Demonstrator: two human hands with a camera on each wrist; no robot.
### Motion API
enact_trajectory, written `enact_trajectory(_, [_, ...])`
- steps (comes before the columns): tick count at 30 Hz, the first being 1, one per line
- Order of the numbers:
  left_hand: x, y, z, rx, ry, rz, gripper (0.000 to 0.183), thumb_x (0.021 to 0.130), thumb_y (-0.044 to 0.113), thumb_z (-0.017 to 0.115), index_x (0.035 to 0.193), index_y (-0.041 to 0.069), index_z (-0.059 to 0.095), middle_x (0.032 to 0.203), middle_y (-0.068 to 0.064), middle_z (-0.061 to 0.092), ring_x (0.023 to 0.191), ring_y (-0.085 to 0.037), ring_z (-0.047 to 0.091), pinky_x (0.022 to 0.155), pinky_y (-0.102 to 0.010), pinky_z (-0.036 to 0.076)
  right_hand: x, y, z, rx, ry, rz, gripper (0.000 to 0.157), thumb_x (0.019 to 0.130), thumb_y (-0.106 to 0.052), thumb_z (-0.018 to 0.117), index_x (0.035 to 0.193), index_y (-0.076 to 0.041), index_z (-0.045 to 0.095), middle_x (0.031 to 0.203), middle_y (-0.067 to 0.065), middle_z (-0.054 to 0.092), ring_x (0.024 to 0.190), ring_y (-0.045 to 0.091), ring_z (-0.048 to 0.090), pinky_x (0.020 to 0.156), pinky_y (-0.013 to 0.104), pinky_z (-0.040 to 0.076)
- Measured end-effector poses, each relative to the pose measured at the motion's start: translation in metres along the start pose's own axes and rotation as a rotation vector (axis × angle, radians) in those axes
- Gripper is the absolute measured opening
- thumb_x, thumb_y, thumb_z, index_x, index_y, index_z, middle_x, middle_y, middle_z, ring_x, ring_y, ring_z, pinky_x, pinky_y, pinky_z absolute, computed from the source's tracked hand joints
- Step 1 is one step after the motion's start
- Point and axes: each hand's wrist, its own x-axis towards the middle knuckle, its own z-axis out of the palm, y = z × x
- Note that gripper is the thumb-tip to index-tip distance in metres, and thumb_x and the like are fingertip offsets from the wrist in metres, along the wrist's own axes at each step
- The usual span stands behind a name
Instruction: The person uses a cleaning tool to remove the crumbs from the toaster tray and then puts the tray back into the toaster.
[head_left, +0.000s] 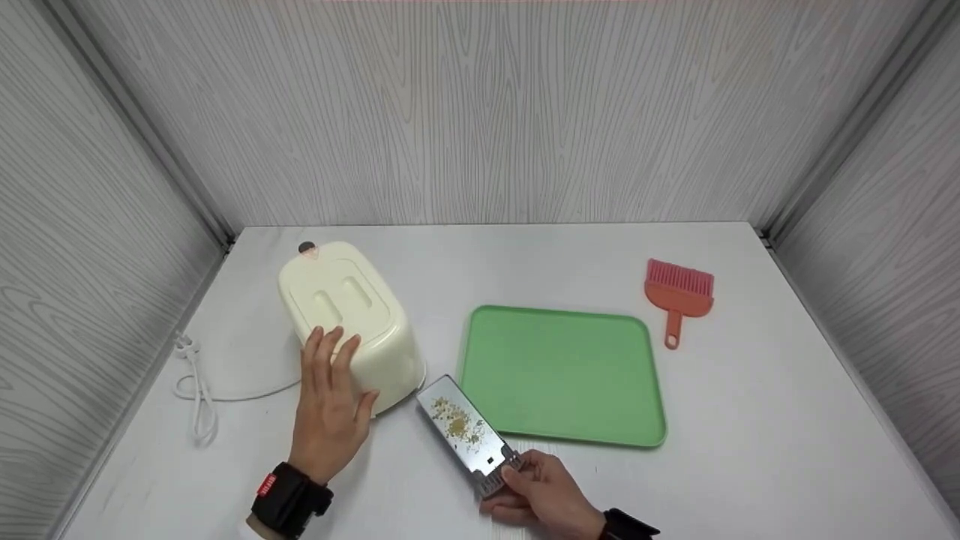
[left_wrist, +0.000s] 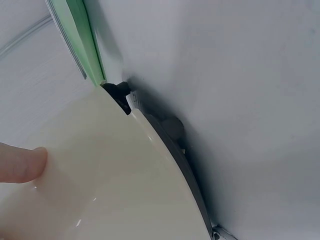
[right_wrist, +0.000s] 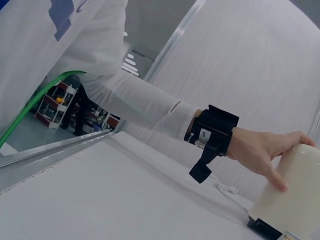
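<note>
A cream toaster (head_left: pixel 386 360) stands at the left of the table, with two oblong recesses on its top. My left hand (head_left: pixel 330 420) rests on its near end, fingers spread over the top and thumb against the side; the left wrist view shows the thumb (left_wrist: pixel 22 164) on the cream shell, above the dark base (left_wrist: pixel 172 150). With my right hand (head_left: pixel 544 491) I pinch the grey end of a metal crumb tray (head_left: pixel 469 431), thumb on top. Brown crumbs lie scattered on it. Its far end is close beside the toaster's lower edge.
Right of the crumb tray lies a green tray (head_left: pixel 562 375). A small red brush (head_left: pixel 679 300) is at the back right. The white cord (head_left: pixel 255 395) and plug (head_left: pixel 185 345) trail left of the toaster. Wood-grain panels (head_left: pixel 487 112) enclose the white table.
</note>
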Motion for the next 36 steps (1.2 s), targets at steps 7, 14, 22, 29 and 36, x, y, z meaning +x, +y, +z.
enact_trajectory(7, [0.0, 0.001, 0.001, -0.01, 0.009, -0.006, 0.094, 0.069, -0.012, 0.087, 0.148, -0.003, 0.038, 0.154, -0.026, 0.033, 0.15, -0.048, 0.022, 0.127, -0.055, 0.022, -0.002, -0.004, -0.013, 0.029, 0.002, 0.003, 0.014, 0.107, -0.004, 0.052, 0.114, 0.008, 0.048, 0.1, 0.024, 0.074, 0.085, 0.022, 0.078, 0.079, 0.032, 0.065])
enact_trajectory(14, [-0.001, 0.002, 0.001, -0.031, 0.013, -0.012, 0.095, 0.068, -0.013, 0.087, 0.149, -0.002, 0.038, 0.156, -0.026, 0.032, 0.15, -0.049, 0.021, 0.126, -0.058, 0.021, -0.004, -0.009, -0.028, 0.045, -0.011, -0.005, 0.023, 0.108, -0.006, 0.05, 0.121, 0.013, 0.048, 0.106, 0.026, 0.073, 0.09, 0.024, 0.078, 0.082, 0.033, 0.064])
enact_trajectory(22, [0.001, 0.002, 0.0, -0.026, 0.008, -0.007, 0.092, 0.072, -0.01, 0.085, 0.151, -0.003, 0.037, 0.159, -0.026, 0.029, 0.152, -0.049, 0.018, 0.127, -0.056, 0.021, -0.006, -0.014, -0.045, 0.04, 0.025, -0.025, 0.032, 0.109, -0.007, 0.049, 0.129, 0.016, 0.041, 0.108, 0.026, 0.072, 0.094, 0.028, 0.077, 0.087, 0.035, 0.063])
enact_trajectory(29, [0.002, 0.01, 0.001, -0.074, 0.052, -0.04, 0.09, 0.077, 0.0, 0.086, 0.153, -0.005, 0.037, 0.162, -0.029, 0.025, 0.154, -0.048, 0.013, 0.128, -0.059, 0.012, -0.009, -0.018, -0.058, 0.035, 0.07, -0.019, 0.027, 0.109, -0.008, 0.05, 0.124, 0.013, 0.041, 0.105, 0.025, 0.074, 0.094, 0.028, 0.077, 0.086, 0.035, 0.063])
enact_trajectory(36, [-0.003, 0.029, 0.005, -0.119, 0.084, -0.076, 0.088, 0.077, 0.001, 0.087, 0.153, -0.003, 0.041, 0.165, -0.028, 0.022, 0.156, -0.048, 0.006, 0.123, -0.071, 0.01, -0.012, -0.027, -0.068, 0.018, 0.086, -0.019, 0.03, 0.108, -0.01, 0.053, 0.125, 0.012, 0.043, 0.107, 0.021, 0.073, 0.096, 0.025, 0.077, 0.089, 0.036, 0.062])
